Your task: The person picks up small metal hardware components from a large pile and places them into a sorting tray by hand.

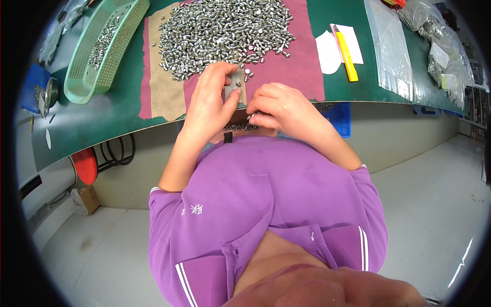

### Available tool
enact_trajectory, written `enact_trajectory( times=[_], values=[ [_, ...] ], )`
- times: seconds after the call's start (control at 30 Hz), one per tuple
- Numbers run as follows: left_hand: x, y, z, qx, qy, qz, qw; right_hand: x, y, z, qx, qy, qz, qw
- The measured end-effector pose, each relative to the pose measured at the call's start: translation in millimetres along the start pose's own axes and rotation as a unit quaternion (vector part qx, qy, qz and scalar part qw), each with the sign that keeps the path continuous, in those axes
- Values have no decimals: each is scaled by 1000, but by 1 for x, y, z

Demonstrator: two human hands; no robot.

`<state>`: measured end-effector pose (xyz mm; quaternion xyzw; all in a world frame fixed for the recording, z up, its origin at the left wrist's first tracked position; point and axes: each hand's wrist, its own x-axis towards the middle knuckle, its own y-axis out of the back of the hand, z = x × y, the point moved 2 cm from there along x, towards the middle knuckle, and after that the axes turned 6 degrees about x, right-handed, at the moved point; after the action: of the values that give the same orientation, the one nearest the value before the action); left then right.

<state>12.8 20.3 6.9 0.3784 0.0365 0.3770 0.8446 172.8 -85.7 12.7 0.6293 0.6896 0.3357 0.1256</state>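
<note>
A large heap of small silvery metal studs [225, 33] lies on the red and tan cloth [307, 77] at the table's edge. My left hand [210, 97] rests on the cloth just below the heap, its fingers curved and thumb apart. Between that thumb and forefinger a loose metal stud [238, 83] sits on a greyish strip. To the right, my right hand [284, 106] pinches a small metal stud [250, 117], partly hidden by the fingers. Below both hands, a pink basket [250, 134] holding many dark metal pieces sits between the table edge and my body.
A green perforated basket [76, 77] with more studs stands at the left, near a blue bin [31, 84]. To the right lie a yellow utility knife [348, 56], white paper pieces [329, 53] and clear plastic bags [391, 56]. A blue crate [341, 120] is under the table.
</note>
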Motion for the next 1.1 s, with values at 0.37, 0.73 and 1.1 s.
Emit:
enact_trajectory(
  times=[0.37,0.73,1.1],
  values=[
    [9,-13,4,-2,-19,9,1000,20,9,17,-56,-73,131,987],
    [4,-12,2,-7,-5,25,1000,18,4,16,-61,-82,152,983],
    [7,-11,2,42,-25,5,999,16,12,14,-11,-94,120,988]
  ],
)
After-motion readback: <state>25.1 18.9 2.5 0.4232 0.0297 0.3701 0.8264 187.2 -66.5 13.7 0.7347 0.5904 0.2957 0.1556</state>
